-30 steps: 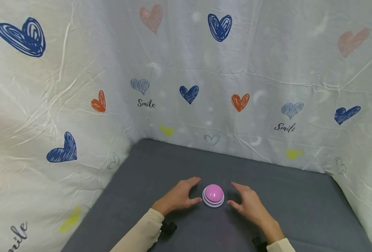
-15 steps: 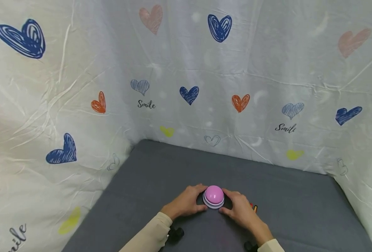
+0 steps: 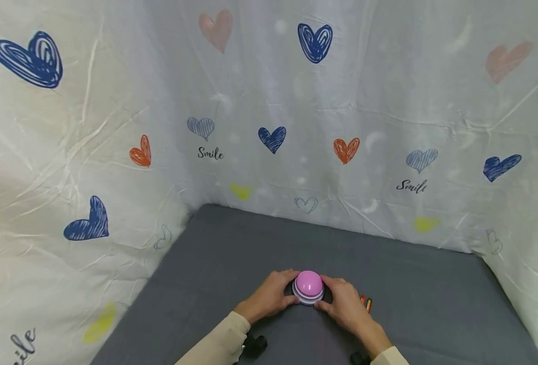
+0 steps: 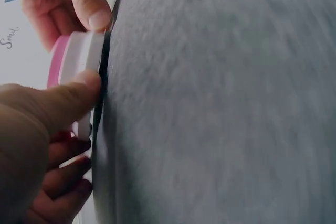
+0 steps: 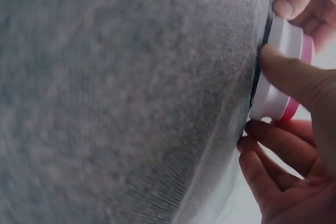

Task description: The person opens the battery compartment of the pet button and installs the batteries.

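Note:
A round push button (image 3: 309,284) with a pink dome and a white ringed base sits dome up on the grey table. From its left side my left hand (image 3: 271,294) grips the base, while my right hand (image 3: 344,304) holds it from the other side. Both thumbs are at the near edge, with the fingers curled round towards the back. In the left wrist view the thumb presses on the white rim of the push button (image 4: 80,56). A thin dark line shows under the base; whether it touches the cloth I cannot tell.
Two small red-and-yellow sticks, which look like batteries (image 3: 369,305), lie just right of the right hand, partly hidden by it. Grey cloth (image 3: 251,238) covers the table. A white curtain (image 3: 374,101) printed with hearts hangs behind and at the sides.
Both hands have moved inward from either side of the push button and taken hold of its base. The battery-like sticks have come into sight beside the right hand.

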The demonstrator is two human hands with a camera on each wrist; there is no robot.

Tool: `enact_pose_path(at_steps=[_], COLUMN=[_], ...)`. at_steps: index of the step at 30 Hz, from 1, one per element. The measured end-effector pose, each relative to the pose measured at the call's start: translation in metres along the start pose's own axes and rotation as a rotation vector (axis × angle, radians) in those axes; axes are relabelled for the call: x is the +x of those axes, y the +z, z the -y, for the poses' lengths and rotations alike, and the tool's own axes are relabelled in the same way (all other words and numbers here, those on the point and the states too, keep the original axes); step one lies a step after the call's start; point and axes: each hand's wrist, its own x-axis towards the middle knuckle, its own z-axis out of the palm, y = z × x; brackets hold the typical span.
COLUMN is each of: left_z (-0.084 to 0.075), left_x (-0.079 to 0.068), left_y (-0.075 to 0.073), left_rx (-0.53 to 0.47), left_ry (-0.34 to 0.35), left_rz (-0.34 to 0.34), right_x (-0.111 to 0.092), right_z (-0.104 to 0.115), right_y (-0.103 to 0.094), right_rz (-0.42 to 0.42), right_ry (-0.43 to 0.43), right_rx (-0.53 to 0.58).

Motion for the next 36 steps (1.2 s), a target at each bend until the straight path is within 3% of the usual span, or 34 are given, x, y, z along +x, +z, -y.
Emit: enact_pose_path(at_steps=[6, 13, 26, 36], left_z=[-0.015, -0.026, -0.039, -0.045], left_x=[-0.005, -0.006, -0.002, 0.0], left_y=[-0.02, -0.038, -0.054, -0.056], left_rx=[-0.102, -0.146, -0.468, -0.561], left_ry=[-0.011, -0.023, 0.037, 0.08], left_rz=[0.03, -0.01, -0.272, -0.468], right_x=[-0.005, -0.005, -0.001, 0.004], right_z=[0.01, 0.016, 0.025, 0.036], right_y=[-0.016, -0.034, -0.057, -0.061], right_rz=[0.022, -0.056, -0.202, -0.284], right_ry=[0.045, -0.026, -0.1, -0.084], right_rx=[0.064, 0.096, 0.099, 0.113])
